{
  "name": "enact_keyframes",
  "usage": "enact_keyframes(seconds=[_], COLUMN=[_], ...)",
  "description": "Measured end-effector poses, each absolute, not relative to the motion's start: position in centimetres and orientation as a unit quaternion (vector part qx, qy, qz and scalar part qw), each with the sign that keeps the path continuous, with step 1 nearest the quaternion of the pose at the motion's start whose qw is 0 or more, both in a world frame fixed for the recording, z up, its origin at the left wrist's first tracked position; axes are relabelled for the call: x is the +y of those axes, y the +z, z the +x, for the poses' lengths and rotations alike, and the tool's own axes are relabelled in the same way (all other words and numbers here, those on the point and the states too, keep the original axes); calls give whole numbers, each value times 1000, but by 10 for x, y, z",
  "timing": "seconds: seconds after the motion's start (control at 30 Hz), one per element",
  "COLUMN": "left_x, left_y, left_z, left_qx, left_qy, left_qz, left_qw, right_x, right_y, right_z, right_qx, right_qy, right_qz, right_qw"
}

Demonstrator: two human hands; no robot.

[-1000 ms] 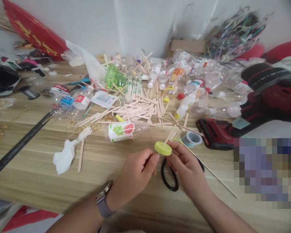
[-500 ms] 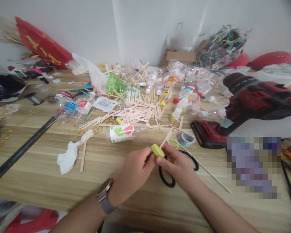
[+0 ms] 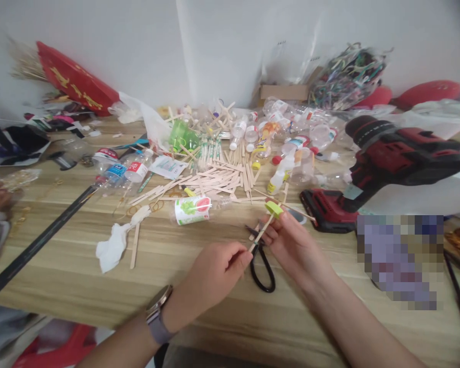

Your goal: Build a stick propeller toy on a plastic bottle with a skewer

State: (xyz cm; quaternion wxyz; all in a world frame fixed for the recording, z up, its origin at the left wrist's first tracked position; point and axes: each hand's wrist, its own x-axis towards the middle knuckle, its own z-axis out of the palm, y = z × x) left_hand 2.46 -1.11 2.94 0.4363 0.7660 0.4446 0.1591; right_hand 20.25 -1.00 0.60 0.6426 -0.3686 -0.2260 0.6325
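Below lies a wooden table (image 3: 230,327); over it, the left hand (image 3: 218,266) pinches the stick (image 3: 263,230) low, apparently to steady it, while the right hand (image 3: 295,245) grips the yellow cap (image 3: 274,209) at the stick's top, likely keeping both aligned.

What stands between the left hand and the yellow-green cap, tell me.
Nothing visible blocks the way. Only the thin stick spans the gap: the left hand pinches its lower end, the right hand holds the yellow-green cap at its upper end.

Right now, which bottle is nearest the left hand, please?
The clear bottle with a green-and-red picture on its white label; the others sit farther back.
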Motion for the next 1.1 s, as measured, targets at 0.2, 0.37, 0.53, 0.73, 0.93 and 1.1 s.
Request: enact_keyframes(seconds=[0.2,0.37,0.53,0.73,0.93,1.1], left_x=[-12,-4,42,95,93,68], left_y=[28,31,49,53,39,35], left_z=[21,12,-11,-26,-39,-48], left_qx=[425,439,460,458,431,446], left_qy=[132,151,155,-43,10,121], left_qz=[730,771,874,888,899,869], left_qw=[518,437,22,-11,75,176], right_x=[-6,-4,-3,-1,4,5], right_y=[7,10,18,26,39,65], right_z=[214,226,235,232,241,245], right_qx=[-212,-235,-234,-227,-218,-222], right_qy=[636,649,620,598,541,517], right_qz=[-371,-349,-345,-341,-310,-281], right_qw=[643,634,665,689,751,777])
